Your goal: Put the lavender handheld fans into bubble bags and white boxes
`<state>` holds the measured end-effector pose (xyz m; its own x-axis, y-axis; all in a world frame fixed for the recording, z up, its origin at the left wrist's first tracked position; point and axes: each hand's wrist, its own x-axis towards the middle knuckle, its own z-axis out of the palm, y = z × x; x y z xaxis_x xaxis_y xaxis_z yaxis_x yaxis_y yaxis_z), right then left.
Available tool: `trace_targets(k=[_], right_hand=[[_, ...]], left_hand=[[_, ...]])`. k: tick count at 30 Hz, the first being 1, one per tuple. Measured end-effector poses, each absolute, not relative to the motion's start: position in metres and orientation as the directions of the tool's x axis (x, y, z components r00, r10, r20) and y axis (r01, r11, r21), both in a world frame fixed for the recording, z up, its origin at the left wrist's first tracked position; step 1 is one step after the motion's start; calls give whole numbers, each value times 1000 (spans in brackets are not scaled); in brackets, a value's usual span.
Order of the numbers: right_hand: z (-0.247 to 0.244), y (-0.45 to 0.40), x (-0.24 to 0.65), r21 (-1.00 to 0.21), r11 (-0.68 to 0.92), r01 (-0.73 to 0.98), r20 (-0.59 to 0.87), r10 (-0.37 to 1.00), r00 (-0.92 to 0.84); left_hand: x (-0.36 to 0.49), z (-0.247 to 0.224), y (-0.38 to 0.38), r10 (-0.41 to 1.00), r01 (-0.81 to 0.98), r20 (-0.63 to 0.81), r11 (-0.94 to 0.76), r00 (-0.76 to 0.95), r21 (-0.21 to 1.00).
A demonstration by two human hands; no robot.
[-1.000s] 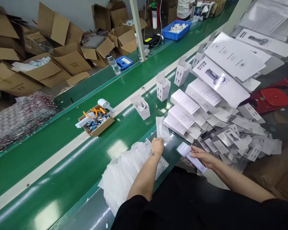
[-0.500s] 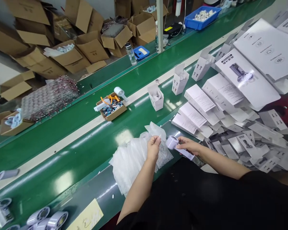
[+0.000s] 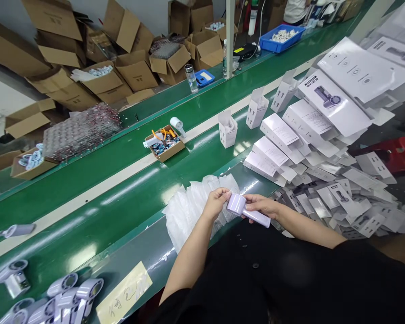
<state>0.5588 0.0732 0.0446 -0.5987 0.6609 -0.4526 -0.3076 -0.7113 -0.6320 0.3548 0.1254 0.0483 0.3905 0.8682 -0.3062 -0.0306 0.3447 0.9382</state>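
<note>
A lilac handheld fan [image 3: 236, 204], with a round drum-shaped head and a flat handle, is held over the near edge of the bench. My right hand [image 3: 260, 205] is closed around it where the handle meets the head. At the head's other side, my left hand [image 3: 218, 200] has its fingers pinched against the rim; the fingertips are partly hidden. Beneath and beyond my left hand lies a row of overlapping translucent bubble bags [image 3: 192, 204].
More lilac fans [image 3: 69, 297] are heaped at the lower left beside a handwritten yellow paper [image 3: 124, 292]. Open white cartons [image 3: 227, 130] stand on the green belt [image 3: 128, 198]. Flattened printed boxes [image 3: 330, 99] pile up on the right. A small carton of parts [image 3: 170, 153] sits mid-belt.
My left hand, earlier pinched just apart from the fan, now touches its head. The fan has turned in my right hand, showing a plainer side of the handle. The camera view has shifted slightly.
</note>
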Motion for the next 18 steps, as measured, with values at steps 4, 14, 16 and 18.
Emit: trace_targets(k=[4, 14, 16, 18], right_hand=[[55, 62, 540, -707, -656, -266, -559, 748, -358], [62, 22, 516, -624, -595, -506, -669, 742, -48], [65, 18, 516, -585, -610, -534, -694, 717, -59], [69, 17, 516, -521, -641, -564, -754, 655, -48]], left_hand=[[341, 54, 104, 927, 251, -47, -51, 372, 967], [332, 30, 62, 675, 535, 461, -738, 576, 411], [336, 28, 62, 708, 526, 440, -705, 552, 475], [344, 28, 66, 733, 495, 395, -671, 553, 552]])
